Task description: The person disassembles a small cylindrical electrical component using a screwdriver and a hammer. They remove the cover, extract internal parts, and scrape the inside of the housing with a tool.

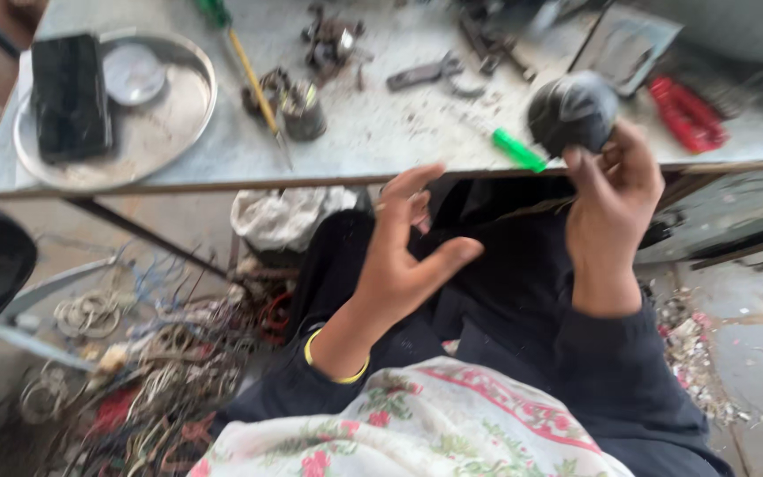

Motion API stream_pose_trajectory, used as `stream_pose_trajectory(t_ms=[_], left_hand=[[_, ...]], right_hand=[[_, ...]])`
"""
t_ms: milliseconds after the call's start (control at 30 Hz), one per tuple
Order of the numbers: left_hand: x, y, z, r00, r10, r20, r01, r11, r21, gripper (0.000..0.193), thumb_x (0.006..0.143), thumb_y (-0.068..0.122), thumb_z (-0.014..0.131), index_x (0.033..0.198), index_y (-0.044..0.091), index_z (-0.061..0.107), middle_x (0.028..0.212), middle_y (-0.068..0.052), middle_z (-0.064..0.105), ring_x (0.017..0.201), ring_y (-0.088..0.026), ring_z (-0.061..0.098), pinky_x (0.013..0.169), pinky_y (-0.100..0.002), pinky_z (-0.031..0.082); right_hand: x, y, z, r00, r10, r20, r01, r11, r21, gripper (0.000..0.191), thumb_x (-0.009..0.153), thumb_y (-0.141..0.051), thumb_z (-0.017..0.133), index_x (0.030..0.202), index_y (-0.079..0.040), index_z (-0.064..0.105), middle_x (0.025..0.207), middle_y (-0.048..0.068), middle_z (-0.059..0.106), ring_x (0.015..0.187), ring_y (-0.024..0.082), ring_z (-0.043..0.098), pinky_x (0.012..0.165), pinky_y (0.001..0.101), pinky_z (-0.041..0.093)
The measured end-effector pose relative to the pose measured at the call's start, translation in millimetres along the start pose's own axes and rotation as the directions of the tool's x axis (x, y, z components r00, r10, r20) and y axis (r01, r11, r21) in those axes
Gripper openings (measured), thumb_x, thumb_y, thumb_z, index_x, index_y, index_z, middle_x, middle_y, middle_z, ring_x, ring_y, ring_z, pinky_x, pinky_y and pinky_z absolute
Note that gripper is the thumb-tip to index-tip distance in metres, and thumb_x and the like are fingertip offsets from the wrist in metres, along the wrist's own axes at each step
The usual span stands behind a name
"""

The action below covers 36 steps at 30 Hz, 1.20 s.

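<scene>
My right hand (611, 199) is raised in front of the table edge and grips a dark round metal part (573, 111) by its lower side. My left hand (404, 252) hovers over my lap with the fingers spread and nothing in it; a yellow band circles its wrist. Both hands are a short way apart, just below the grey worktable (381, 132). A green-handled tool (518, 150) lies on the table edge next to the round part.
On the table sit a steel plate (156, 132) with a black phone (68, 95) and a lid, a long screwdriver (253, 84), small metal parts (302, 106), pliers (426, 72) and a red tool (686, 113). Tangled wire (161, 362) covers the floor at left.
</scene>
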<state>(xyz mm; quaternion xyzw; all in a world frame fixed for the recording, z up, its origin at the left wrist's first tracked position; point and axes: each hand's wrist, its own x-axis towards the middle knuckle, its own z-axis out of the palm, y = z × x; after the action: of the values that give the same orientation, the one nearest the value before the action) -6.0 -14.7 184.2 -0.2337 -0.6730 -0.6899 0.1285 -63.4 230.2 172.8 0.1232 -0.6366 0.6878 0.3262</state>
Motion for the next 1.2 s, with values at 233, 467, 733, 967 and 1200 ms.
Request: stream_pose_trajectory(t_ms=[233,467,733,967,1200], left_hand=[[-13.3,11.4,-3.7,0.965,0.22,0.145,-0.254,0.923,0.29,0.089,0.085,0.035,0.096,0.154,0.016,0.043,0.148,-0.006,0.057,0.136,-0.02,0.054,0.115,-0.031,0.048],[-27.5,9.6,-4.2,0.987,-0.055,0.154,0.04,0.994,0.101,0.089,0.079,0.038,0.095,0.149,0.011,0.047,0.138,-0.005,0.062,0.123,-0.015,0.066,0.108,-0.029,0.055],[-30.9,-16.6,25.5,0.99,-0.121,0.076,0.143,0.832,-0.536,0.093,0.092,0.068,0.067,0.154,0.008,0.033,0.155,-0.003,0.043,0.148,-0.011,0.043,0.126,-0.029,0.039],[-40.8,-26.8,27.1,0.977,-0.192,-0.091,0.083,0.74,-0.667,0.077,0.102,0.064,0.058,0.151,0.008,0.035,0.13,-0.017,0.057,0.128,-0.023,0.058,0.111,-0.039,0.05],[-38.8,-40.7,9.6,0.963,-0.227,-0.147,-0.027,0.459,-0.888,0.073,0.109,0.065,0.046,0.153,0.009,0.038,0.128,-0.016,0.058,0.112,-0.026,0.065,0.093,-0.042,0.059]], right_hand=[[-94.2,-26.7,17.4,0.885,0.228,0.406,-0.428,0.741,0.517,0.031,0.095,0.0,0.084,0.12,0.003,0.066,0.115,0.008,0.065,0.108,0.015,0.064,0.098,0.0283,0.051],[-105.0,-6.3,4.9,0.687,0.43,0.586,-0.726,0.366,0.582,0.029,0.105,-0.014,0.077,0.12,0.004,0.06,0.117,0.015,0.07,0.104,0.022,0.071,0.091,0.0347,0.057],[-102.0,17.4,13.9,0.526,0.487,0.697,-0.818,0.063,0.572,0.041,0.107,-0.02,0.068,0.135,0.008,0.057,0.121,0.015,0.07,0.109,0.022,0.072,0.099,0.035,0.057],[-93.5,15.1,21.1,0.676,0.409,0.613,-0.601,0.788,0.136,0.022,0.106,-0.009,0.062,0.122,0.007,0.064,0.106,0.009,0.071,0.094,0.015,0.071,0.086,0.0299,0.059],[-70.1,-11.7,22.1,0.82,0.253,0.513,-0.221,0.967,-0.125,0.008,0.105,0.005,0.065,0.112,0.005,0.069,0.107,0.01,0.068,0.09,0.012,0.068,0.083,0.0239,0.053]])
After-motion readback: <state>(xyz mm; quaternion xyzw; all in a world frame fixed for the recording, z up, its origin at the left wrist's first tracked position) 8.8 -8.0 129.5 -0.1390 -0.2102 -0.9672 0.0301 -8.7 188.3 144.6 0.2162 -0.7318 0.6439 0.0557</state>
